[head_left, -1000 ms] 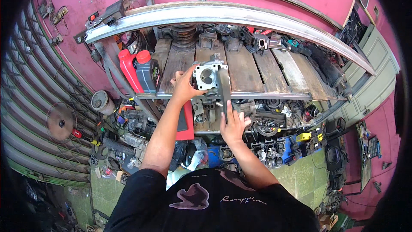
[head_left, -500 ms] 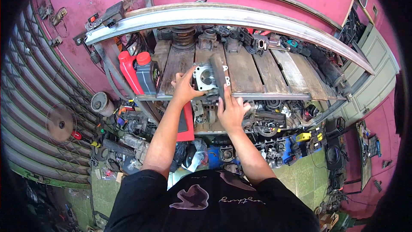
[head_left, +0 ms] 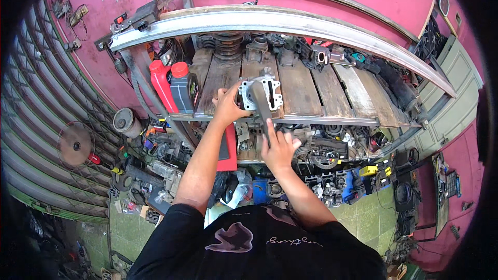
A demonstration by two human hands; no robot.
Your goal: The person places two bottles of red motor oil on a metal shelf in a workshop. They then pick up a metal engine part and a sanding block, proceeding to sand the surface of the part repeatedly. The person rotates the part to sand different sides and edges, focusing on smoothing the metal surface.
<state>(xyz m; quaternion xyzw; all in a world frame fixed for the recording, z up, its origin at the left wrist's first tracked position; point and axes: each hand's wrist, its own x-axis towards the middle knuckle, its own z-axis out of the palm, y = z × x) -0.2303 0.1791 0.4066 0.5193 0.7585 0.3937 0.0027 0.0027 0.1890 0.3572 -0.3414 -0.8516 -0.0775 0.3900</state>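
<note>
At the front edge of the wooden bench [head_left: 299, 96], my left hand [head_left: 227, 108] grips a silver engine cylinder head [head_left: 277, 93] by its left side, thumb low and fingers above. The flat face with its round chamber and slot is turned toward me. My right hand [head_left: 280, 150] is closed round the lower end of a long dark brush [head_left: 261, 105], forefinger stretched along it. The brush lies across the middle of the cylinder head, blurred by motion, and hides part of the chamber.
Two oil bottles, one red [head_left: 161, 85] and one grey with a red cap [head_left: 183, 93], stand left of my left hand. A metal beam [head_left: 290, 19] spans above the bench. Used engine parts [head_left: 258, 50] line the back. A red container [head_left: 227, 155] sits below my left forearm.
The brush has shifted left and down across the cylinder head, uncovering the slot on its right. The cylinder head stays in my left hand, turned slightly.
</note>
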